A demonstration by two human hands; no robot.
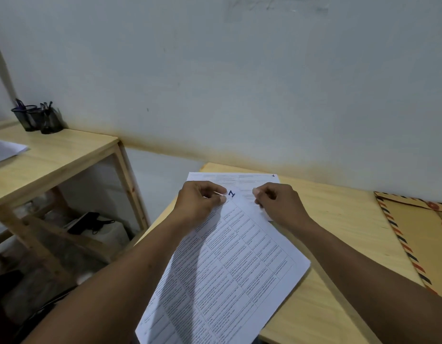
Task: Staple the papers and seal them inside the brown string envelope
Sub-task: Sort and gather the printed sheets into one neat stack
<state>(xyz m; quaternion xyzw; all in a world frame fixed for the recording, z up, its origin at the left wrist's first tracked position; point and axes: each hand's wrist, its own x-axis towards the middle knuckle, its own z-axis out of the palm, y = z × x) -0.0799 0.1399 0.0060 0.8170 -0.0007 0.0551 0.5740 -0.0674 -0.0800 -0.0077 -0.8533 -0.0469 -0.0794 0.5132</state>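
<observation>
Looks forward and down from head height, close over both forearms, onto a light wooden desk (339,219), with the left hand (197,204) and right hand (279,202) mid-frame on the printed papers (227,269). Faces the pale wall (239,83) behind the desk, wide-angled, catching a side table (53,155) with mesh pen holders (37,117) at far left and cropping the brown string envelope (418,232) at the right edge.

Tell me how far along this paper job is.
Nothing looks finished. In hand: left hand and right hand pinch the far edge of the white printed paper sheets on the light wooden table. Left: stapling (sheets lie askew), then sealing them in the brown stripe-edged string envelope at right.
</observation>
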